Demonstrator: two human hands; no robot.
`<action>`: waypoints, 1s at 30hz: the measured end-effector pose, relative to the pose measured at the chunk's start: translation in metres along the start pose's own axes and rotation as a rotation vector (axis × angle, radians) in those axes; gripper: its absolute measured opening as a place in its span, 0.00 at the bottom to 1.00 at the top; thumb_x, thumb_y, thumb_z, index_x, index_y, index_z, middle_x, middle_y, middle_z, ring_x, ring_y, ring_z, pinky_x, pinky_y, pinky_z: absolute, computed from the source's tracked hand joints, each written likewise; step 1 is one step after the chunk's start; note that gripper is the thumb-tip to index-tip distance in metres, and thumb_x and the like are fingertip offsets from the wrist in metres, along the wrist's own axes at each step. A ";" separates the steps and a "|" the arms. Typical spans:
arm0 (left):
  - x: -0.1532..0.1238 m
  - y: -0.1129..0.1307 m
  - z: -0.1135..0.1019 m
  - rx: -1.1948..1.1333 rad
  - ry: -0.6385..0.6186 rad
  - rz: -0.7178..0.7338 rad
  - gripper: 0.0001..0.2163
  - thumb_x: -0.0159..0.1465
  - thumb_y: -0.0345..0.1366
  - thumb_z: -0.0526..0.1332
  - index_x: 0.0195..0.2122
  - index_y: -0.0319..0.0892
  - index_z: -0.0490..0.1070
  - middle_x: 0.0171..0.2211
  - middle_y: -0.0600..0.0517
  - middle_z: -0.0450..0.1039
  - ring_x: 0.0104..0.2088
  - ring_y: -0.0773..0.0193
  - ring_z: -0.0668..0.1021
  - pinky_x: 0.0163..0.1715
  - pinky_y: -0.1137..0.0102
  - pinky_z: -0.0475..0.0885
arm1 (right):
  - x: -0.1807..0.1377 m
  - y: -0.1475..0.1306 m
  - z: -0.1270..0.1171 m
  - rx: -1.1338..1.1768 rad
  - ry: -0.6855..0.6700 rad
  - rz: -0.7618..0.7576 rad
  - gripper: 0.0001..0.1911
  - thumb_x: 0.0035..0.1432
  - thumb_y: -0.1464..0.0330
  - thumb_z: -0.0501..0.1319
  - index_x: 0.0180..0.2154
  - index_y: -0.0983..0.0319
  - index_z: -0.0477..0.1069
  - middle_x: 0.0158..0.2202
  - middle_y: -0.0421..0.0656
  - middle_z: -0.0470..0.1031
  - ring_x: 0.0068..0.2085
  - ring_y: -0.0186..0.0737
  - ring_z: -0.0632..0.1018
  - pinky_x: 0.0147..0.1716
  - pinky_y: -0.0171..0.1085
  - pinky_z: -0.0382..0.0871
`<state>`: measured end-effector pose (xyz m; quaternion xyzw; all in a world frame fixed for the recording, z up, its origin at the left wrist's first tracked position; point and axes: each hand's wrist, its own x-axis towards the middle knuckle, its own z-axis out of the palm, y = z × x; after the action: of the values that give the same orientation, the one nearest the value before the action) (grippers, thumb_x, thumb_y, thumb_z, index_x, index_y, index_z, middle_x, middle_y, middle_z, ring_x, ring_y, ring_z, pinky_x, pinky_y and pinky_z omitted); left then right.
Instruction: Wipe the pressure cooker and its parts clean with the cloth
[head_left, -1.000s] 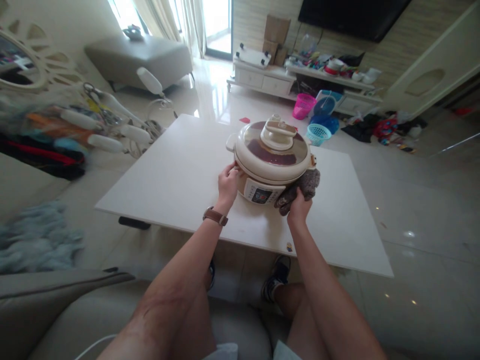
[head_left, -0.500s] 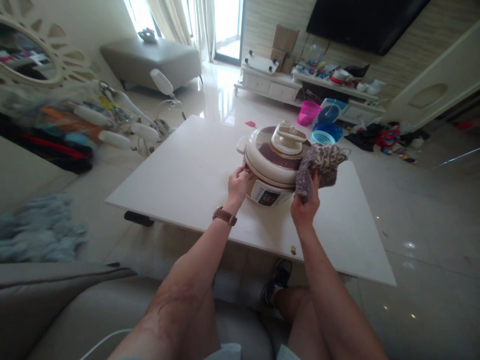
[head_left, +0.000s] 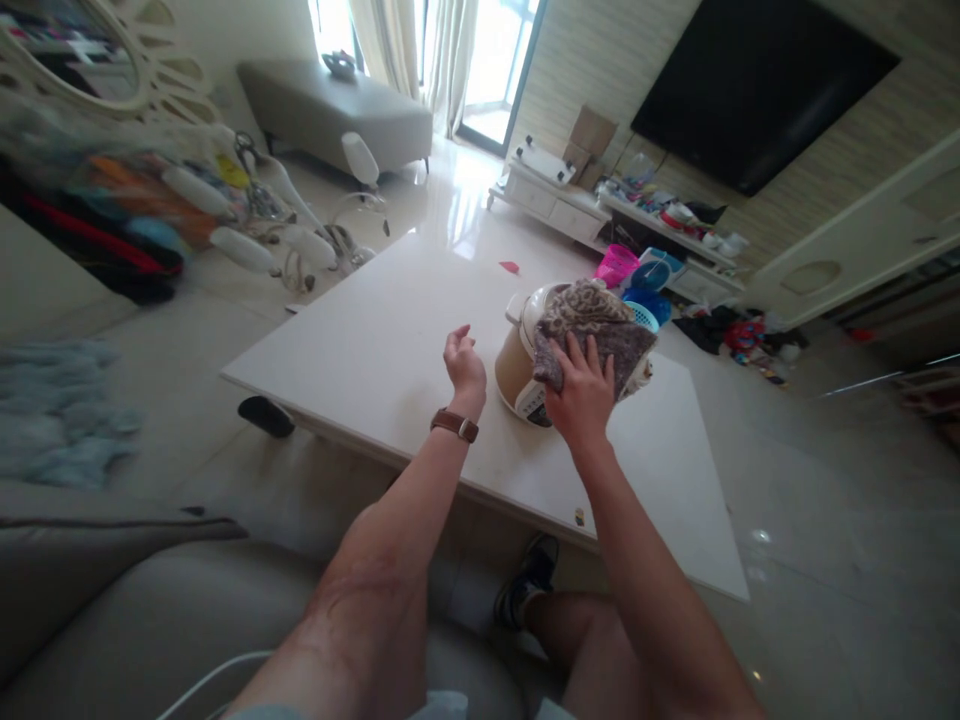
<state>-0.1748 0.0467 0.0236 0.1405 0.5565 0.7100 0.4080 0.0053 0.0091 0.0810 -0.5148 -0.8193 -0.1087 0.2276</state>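
Observation:
A beige and white electric cooker stands upright on the white table, its control panel turned partly to the right. Over its lid and right side lies a brown-grey patterned cloth, which hides most of the lid. My right hand has its fingers spread over this cloth and holds it against the cooker's upper front. Just left of the cooker, apart from it, my left hand is in the air with loosely bent fingers and nothing in them. A brown-strapped watch is on my left wrist.
A small red piece lies at the table's far side, and a small sticker-like mark shows at its near edge. Beyond stand a pink basket and a low cabinet. A lamp with white shades is at the left.
My left hand has let go of the cooker's left side. My right hand has moved left with the cloth, now over the lid. The cooker appears turned, its panel further right.

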 end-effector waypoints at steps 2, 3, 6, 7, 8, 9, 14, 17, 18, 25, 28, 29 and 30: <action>0.004 0.002 -0.001 -0.020 0.040 0.028 0.17 0.66 0.34 0.53 0.53 0.46 0.74 0.59 0.44 0.77 0.60 0.56 0.78 0.61 0.58 0.72 | 0.001 -0.011 0.010 -0.018 -0.063 -0.094 0.33 0.65 0.67 0.62 0.71 0.56 0.68 0.76 0.49 0.64 0.79 0.63 0.56 0.76 0.71 0.39; 0.006 0.004 -0.002 -0.025 0.063 0.048 0.17 0.67 0.34 0.53 0.54 0.46 0.74 0.60 0.44 0.77 0.61 0.56 0.78 0.62 0.58 0.72 | -0.002 -0.015 0.016 -0.024 -0.107 -0.147 0.33 0.65 0.68 0.62 0.70 0.58 0.69 0.76 0.50 0.64 0.79 0.62 0.55 0.77 0.69 0.38; 0.011 0.007 -0.005 -0.038 0.124 0.141 0.20 0.69 0.35 0.50 0.60 0.48 0.72 0.66 0.45 0.73 0.64 0.57 0.77 0.62 0.59 0.72 | -0.019 -0.020 0.043 -0.041 -0.240 -0.280 0.31 0.64 0.72 0.61 0.68 0.64 0.71 0.74 0.55 0.67 0.78 0.56 0.59 0.79 0.62 0.40; 0.012 0.008 -0.007 -0.047 0.139 0.174 0.21 0.70 0.35 0.50 0.62 0.49 0.70 0.67 0.45 0.72 0.64 0.58 0.76 0.62 0.60 0.72 | -0.026 -0.019 0.052 -0.059 -0.271 -0.313 0.30 0.65 0.74 0.59 0.67 0.67 0.72 0.74 0.57 0.66 0.78 0.55 0.60 0.79 0.59 0.42; 0.012 0.009 -0.008 -0.059 0.149 0.202 0.22 0.70 0.35 0.49 0.63 0.49 0.69 0.68 0.45 0.71 0.64 0.58 0.77 0.62 0.60 0.72 | -0.032 -0.017 0.061 -0.080 -0.292 -0.341 0.29 0.65 0.75 0.58 0.66 0.69 0.72 0.74 0.59 0.65 0.78 0.55 0.60 0.79 0.57 0.45; 0.012 0.010 -0.009 -0.069 0.152 0.223 0.22 0.70 0.35 0.49 0.64 0.49 0.68 0.69 0.44 0.70 0.64 0.58 0.77 0.62 0.60 0.72 | -0.037 -0.014 0.069 -0.100 -0.308 -0.369 0.28 0.65 0.76 0.57 0.66 0.71 0.72 0.74 0.61 0.64 0.78 0.54 0.61 0.79 0.56 0.47; 0.013 0.010 -0.010 -0.037 0.133 0.221 0.23 0.71 0.36 0.50 0.66 0.49 0.66 0.69 0.43 0.70 0.64 0.56 0.77 0.61 0.59 0.72 | -0.066 0.018 0.096 -0.149 -0.361 -0.575 0.28 0.65 0.79 0.55 0.65 0.72 0.73 0.72 0.61 0.67 0.76 0.52 0.66 0.76 0.52 0.56; 0.012 0.011 -0.009 -0.047 0.128 0.193 0.24 0.71 0.36 0.49 0.67 0.49 0.65 0.69 0.42 0.70 0.63 0.55 0.78 0.61 0.58 0.72 | -0.087 0.052 0.097 -0.152 -0.348 -0.714 0.27 0.67 0.79 0.55 0.65 0.72 0.73 0.72 0.58 0.69 0.74 0.50 0.69 0.74 0.51 0.61; 0.011 0.011 -0.008 -0.052 0.125 0.189 0.24 0.71 0.36 0.49 0.68 0.49 0.64 0.70 0.42 0.69 0.63 0.55 0.78 0.61 0.58 0.72 | -0.094 0.067 0.094 -0.149 -0.342 -0.746 0.28 0.68 0.79 0.55 0.66 0.71 0.72 0.72 0.56 0.69 0.73 0.49 0.71 0.73 0.51 0.62; 0.006 0.013 -0.003 -0.046 0.098 0.180 0.27 0.71 0.34 0.49 0.71 0.50 0.61 0.70 0.43 0.69 0.63 0.57 0.78 0.61 0.60 0.73 | -0.121 0.169 0.046 -0.126 -0.454 -0.795 0.32 0.66 0.80 0.57 0.69 0.59 0.70 0.68 0.49 0.75 0.65 0.45 0.78 0.66 0.48 0.68; 0.006 0.008 -0.001 -0.008 0.086 0.214 0.27 0.71 0.35 0.50 0.72 0.51 0.61 0.70 0.44 0.69 0.63 0.56 0.78 0.59 0.60 0.74 | -0.116 0.168 0.039 -0.137 -0.481 -0.784 0.33 0.65 0.79 0.59 0.69 0.57 0.71 0.64 0.49 0.79 0.62 0.46 0.80 0.64 0.48 0.68; 0.006 0.006 0.000 -0.002 0.090 0.230 0.27 0.71 0.34 0.51 0.71 0.52 0.62 0.70 0.44 0.70 0.63 0.56 0.78 0.59 0.60 0.74 | -0.111 0.159 0.040 -0.142 -0.488 -0.783 0.33 0.65 0.79 0.59 0.69 0.57 0.72 0.63 0.49 0.80 0.61 0.46 0.81 0.64 0.48 0.69; 0.006 0.004 0.000 0.003 0.097 0.247 0.27 0.70 0.34 0.51 0.71 0.52 0.62 0.70 0.44 0.70 0.63 0.55 0.79 0.59 0.60 0.74 | -0.105 0.146 0.042 -0.153 -0.493 -0.773 0.32 0.65 0.78 0.59 0.68 0.57 0.73 0.62 0.49 0.81 0.59 0.47 0.81 0.63 0.48 0.69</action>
<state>-0.1803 0.0513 0.0255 0.1740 0.5550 0.7601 0.2898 0.1635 0.0080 -0.0144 -0.1973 -0.9704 -0.1201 -0.0698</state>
